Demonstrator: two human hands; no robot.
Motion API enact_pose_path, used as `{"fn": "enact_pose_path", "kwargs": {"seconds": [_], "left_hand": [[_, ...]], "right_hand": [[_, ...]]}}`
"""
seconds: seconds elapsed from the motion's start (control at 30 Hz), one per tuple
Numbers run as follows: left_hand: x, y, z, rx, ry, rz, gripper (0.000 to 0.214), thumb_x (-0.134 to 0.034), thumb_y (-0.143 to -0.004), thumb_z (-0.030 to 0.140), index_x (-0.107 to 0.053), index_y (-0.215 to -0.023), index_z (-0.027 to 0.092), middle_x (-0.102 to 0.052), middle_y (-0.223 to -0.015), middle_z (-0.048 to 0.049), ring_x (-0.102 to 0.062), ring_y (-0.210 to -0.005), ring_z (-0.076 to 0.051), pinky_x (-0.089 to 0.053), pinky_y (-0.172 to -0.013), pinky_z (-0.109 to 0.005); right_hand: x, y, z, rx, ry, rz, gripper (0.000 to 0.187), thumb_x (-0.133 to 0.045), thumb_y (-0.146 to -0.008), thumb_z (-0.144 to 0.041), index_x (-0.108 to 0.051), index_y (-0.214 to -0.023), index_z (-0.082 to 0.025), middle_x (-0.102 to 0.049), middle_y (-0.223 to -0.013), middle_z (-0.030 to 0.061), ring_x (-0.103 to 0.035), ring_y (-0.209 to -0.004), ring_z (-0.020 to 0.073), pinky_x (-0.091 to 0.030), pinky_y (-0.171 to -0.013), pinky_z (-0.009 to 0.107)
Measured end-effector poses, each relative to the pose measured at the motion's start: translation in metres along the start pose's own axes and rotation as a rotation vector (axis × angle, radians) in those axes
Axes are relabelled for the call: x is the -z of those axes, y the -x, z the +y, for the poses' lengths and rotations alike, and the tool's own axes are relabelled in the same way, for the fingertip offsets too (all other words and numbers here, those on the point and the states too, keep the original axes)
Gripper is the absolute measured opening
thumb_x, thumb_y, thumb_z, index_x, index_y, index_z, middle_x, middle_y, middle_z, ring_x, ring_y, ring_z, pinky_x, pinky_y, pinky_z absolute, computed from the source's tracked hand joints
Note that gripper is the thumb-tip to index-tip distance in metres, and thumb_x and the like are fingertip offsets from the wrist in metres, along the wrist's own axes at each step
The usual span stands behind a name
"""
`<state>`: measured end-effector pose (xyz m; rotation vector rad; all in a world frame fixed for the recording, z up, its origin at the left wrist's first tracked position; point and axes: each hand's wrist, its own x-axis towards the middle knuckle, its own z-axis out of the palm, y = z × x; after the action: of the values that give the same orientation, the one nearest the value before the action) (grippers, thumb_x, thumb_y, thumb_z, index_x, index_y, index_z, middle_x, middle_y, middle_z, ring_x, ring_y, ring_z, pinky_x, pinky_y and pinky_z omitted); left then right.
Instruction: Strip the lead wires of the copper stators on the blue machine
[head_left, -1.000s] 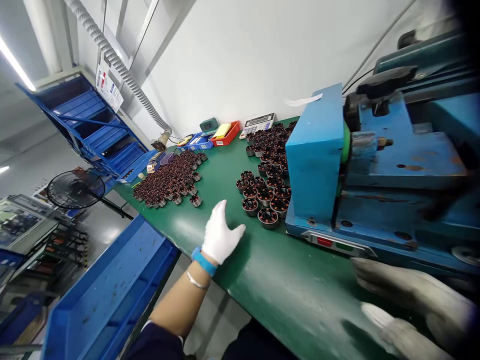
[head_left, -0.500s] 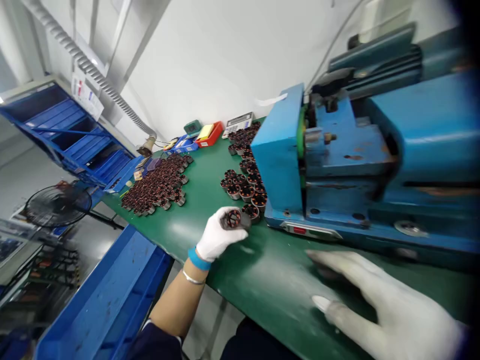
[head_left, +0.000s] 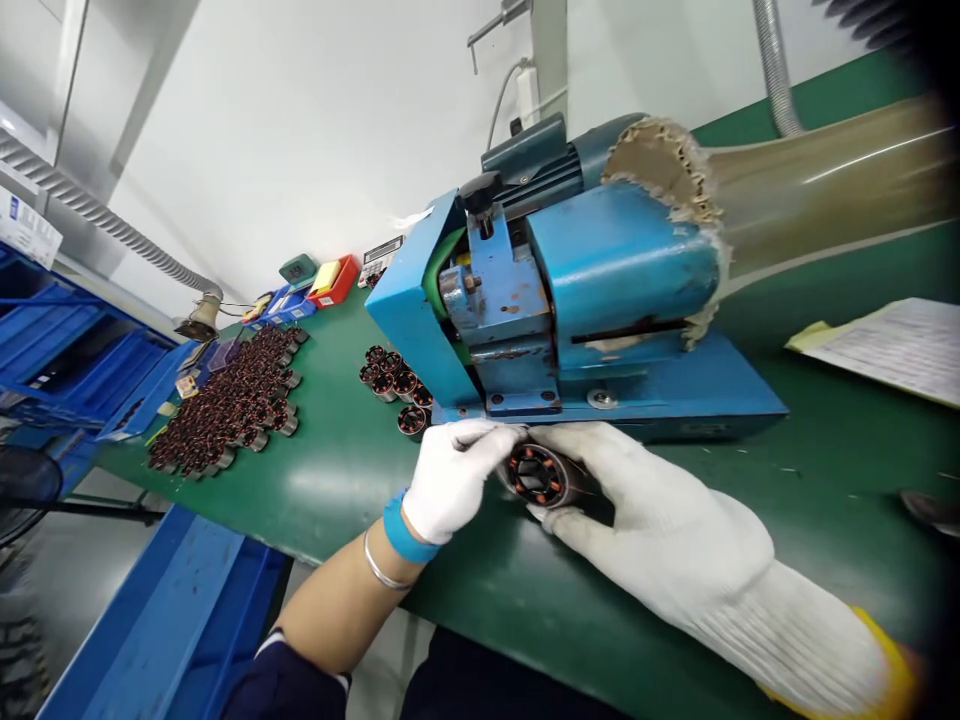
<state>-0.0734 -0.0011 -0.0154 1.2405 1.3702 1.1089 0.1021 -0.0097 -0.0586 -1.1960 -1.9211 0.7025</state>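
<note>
Both gloved hands meet over the green bench (head_left: 330,480) just in front of a blue machine (head_left: 570,300). My left hand (head_left: 454,480) and my right hand (head_left: 645,520) together grip a small round stator (head_left: 536,475) with copper windings, its open end facing me. A short row of similar stators (head_left: 390,380) stands left of the machine. Further left lies a large heap of wound stators (head_left: 229,400).
A red bin (head_left: 337,280), blue bins and a calculator (head_left: 379,250) sit at the bench's far end. Papers (head_left: 892,345) lie at the right. A wide tan hose (head_left: 817,180) leaves the machine. Blue trays (head_left: 150,620) and shelving (head_left: 52,340) stand left of the bench.
My left hand picked a stator from the row and carried it right. My right hand came in and took hold of it too. The view swung to the right.
</note>
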Motion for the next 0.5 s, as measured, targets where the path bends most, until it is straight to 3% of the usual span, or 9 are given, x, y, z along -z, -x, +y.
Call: {"fn": "enact_pose_path", "kwargs": {"seconds": [0.1,0.17,0.33,0.5], "left_hand": [[-0.006,-0.003,0.001,0.11,0.319,0.078,0.036,-0.076,-0.071,0.05,-0.065,-0.072,0.016,-0.069,-0.07,-0.0029,-0.06,-0.056,-0.013,-0.055,-0.06,-0.029],[-0.011,0.0,0.0,0.092,0.407,0.086,0.038,-0.08,-0.068,0.049,-0.066,-0.082,0.016,-0.072,-0.08,-0.0044,-0.066,-0.064,-0.015,-0.058,-0.067,-0.031],[-0.033,0.015,0.005,-0.1,0.14,-0.156,0.064,-0.09,-0.056,0.021,-0.067,-0.116,0.02,-0.074,-0.117,-0.0085,-0.07,-0.108,-0.028,-0.058,-0.096,-0.039],[-0.053,0.001,0.021,-0.153,0.081,-0.123,0.044,-0.083,-0.069,0.027,-0.071,-0.11,0.018,-0.076,-0.108,-0.0055,-0.07,-0.101,-0.024,-0.057,-0.098,-0.038]], "right_hand": [[0.002,-0.001,0.001,0.012,-0.057,0.098,0.045,-0.061,-0.077,-0.037,-0.064,-0.121,-0.026,-0.073,-0.114,0.0073,-0.073,-0.097,0.0323,-0.064,-0.075,0.046],[0.004,-0.003,0.001,-0.029,-0.06,0.164,0.045,-0.065,-0.075,-0.04,-0.064,-0.118,-0.025,-0.074,-0.109,0.0084,-0.074,-0.093,0.0331,-0.064,-0.072,0.046],[0.009,-0.01,0.004,-0.107,-0.128,0.265,0.047,-0.072,-0.07,-0.042,-0.065,-0.113,-0.025,-0.072,-0.103,0.0084,-0.073,-0.089,0.0324,-0.064,-0.076,0.047],[0.018,-0.021,-0.001,-0.105,-0.025,0.427,0.047,-0.065,-0.072,-0.037,-0.067,-0.116,-0.023,-0.072,-0.107,0.0114,-0.072,-0.095,0.0344,-0.061,-0.086,0.05]]}}
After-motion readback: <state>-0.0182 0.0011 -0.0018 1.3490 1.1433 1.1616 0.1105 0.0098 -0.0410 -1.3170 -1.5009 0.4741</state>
